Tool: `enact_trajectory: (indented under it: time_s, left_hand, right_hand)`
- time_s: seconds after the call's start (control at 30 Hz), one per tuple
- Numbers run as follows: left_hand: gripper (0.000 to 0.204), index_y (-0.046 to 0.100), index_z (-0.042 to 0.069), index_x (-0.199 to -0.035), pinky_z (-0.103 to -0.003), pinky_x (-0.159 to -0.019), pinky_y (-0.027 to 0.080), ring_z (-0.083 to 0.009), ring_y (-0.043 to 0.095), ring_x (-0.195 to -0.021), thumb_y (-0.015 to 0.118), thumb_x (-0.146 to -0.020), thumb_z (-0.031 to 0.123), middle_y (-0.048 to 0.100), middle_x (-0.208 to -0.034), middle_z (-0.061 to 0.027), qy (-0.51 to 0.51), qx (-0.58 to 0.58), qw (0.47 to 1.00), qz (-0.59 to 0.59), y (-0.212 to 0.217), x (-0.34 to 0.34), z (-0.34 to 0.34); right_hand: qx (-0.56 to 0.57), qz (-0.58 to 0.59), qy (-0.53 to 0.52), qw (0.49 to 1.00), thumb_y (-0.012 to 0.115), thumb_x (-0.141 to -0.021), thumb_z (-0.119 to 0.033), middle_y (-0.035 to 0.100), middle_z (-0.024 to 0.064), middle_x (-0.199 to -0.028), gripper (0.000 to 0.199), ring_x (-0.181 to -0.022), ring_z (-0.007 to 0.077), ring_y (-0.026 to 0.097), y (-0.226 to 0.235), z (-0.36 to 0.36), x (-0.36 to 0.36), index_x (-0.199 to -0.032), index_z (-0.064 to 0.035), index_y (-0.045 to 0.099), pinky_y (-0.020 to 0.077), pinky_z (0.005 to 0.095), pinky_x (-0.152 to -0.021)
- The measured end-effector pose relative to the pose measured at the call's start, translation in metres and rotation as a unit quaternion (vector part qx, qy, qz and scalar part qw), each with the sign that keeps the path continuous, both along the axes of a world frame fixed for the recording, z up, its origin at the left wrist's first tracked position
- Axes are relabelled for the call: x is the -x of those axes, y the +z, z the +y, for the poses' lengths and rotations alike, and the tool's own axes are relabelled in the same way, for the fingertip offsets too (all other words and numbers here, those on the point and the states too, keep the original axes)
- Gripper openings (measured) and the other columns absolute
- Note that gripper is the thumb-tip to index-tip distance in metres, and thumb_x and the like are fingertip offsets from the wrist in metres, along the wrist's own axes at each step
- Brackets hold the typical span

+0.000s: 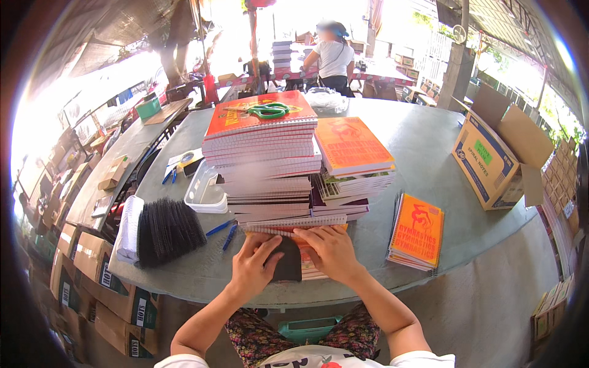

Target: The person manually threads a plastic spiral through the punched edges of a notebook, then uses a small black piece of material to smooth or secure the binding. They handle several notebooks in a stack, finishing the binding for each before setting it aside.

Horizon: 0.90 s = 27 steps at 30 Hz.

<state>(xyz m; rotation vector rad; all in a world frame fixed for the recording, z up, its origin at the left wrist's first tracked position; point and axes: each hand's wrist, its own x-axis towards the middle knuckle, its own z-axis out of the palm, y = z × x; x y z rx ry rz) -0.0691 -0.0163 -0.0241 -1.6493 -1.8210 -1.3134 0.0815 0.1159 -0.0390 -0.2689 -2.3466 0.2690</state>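
Both my hands are at the front of the table, gripping the edge of an orange notebook (307, 260) with a pale punched or coiled strip along its far side. My left hand (254, 264) has its fingers curled at the left end, the thumb over a dark grey flat piece (287, 262). At the right end, my right hand (331, 250) presses its fingers on the strip, thumb underneath. What lies beneath the palms is hidden. Just beyond stands a tall stack of notebooks (264, 147), partly blurred, topped by green-handled scissors (268, 110).
Left are black spiral coils (170, 233), a white bundle (129, 230), blue pens (229, 236) and a clear plastic tub (205, 190). Rightward stand an orange-topped stack (354, 144), spiral notebooks (417, 230) and an open carton (491, 156). A person (334, 58) stands far back.
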Motion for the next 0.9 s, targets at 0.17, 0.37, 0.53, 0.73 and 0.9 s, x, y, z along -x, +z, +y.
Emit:
enact_trajectory:
  time_s: [0.17, 0.37, 0.53, 0.73, 0.9]
  left_hand:
    - [0.028, 0.067, 0.011, -0.092, -0.036, -0.070, 0.049, -0.0249, 0.057, -0.084, 0.071, -0.066, 0.001, 0.061, -0.089, -0.0087, 0.044, -0.025, 0.996, 0.077, 0.010, 0.005, -0.001]
    - [0.025, 0.067, 0.010, -0.092, -0.035, -0.069, 0.049, -0.0240, 0.058, -0.079, 0.071, -0.068, 0.004, 0.063, -0.090, -0.0081, 0.064, -0.022, 0.996, 0.062, 0.031, 0.006, -0.002]
    - [0.021, 0.067, 0.008, -0.090, -0.035, -0.071, 0.048, -0.0250, 0.059, -0.080, 0.070, -0.069, 0.003, 0.064, -0.084, -0.0087, -0.088, 0.100, 0.991, -0.002, -0.015, -0.008, 0.010]
    - [0.022, 0.067, 0.009, -0.092, -0.037, -0.069, 0.048, -0.0249, 0.058, -0.082, 0.068, -0.071, 0.004, 0.064, -0.084, -0.0076, -0.014, 0.019, 0.999, 0.029, 0.005, -0.008, 0.015]
    - [0.027, 0.066, 0.009, -0.097, -0.035, -0.064, 0.048, -0.0248, 0.057, -0.078, 0.070, -0.071, 0.003, 0.057, -0.086, -0.0071, 0.071, -0.121, 0.989, 0.047, 0.034, -0.005, 0.016]
  right_hand:
    - [0.014, 0.009, 0.011, 1.000, 0.062, -0.072, -0.005, 0.064, 0.0061, -0.093, 0.042, -0.087, 0.0224, 0.060, -0.004, 0.000, -0.005, -0.113, -0.0118, 0.059, 0.0428, 0.0361, -0.077]
    - [0.066, -0.019, -0.049, 0.996, 0.068, -0.075, -0.008, 0.066, 0.0095, -0.087, 0.021, -0.075, 0.0229, 0.064, 0.017, 0.013, -0.032, -0.095, -0.0051, 0.068, 0.0476, 0.0353, -0.073]
    - [0.477, 0.049, 0.108, 0.871, 0.069, -0.083, -0.015, 0.068, 0.0051, -0.089, 0.020, -0.084, 0.0101, 0.062, -0.012, 0.035, -0.032, -0.097, -0.0009, 0.067, 0.0504, 0.0237, -0.072]
    - [0.599, 0.146, 0.170, 0.769, 0.065, -0.086, -0.010, 0.067, 0.0043, -0.094, 0.015, -0.081, 0.0085, 0.060, -0.041, 0.028, -0.021, -0.099, -0.0013, 0.067, 0.0498, 0.0235, -0.072]
    - [0.591, 0.169, 0.160, 0.773, 0.065, -0.086, -0.011, 0.067, 0.0051, -0.097, 0.017, -0.083, 0.0082, 0.060, -0.046, 0.030, -0.020, -0.100, -0.0014, 0.067, 0.0500, 0.0237, -0.073]
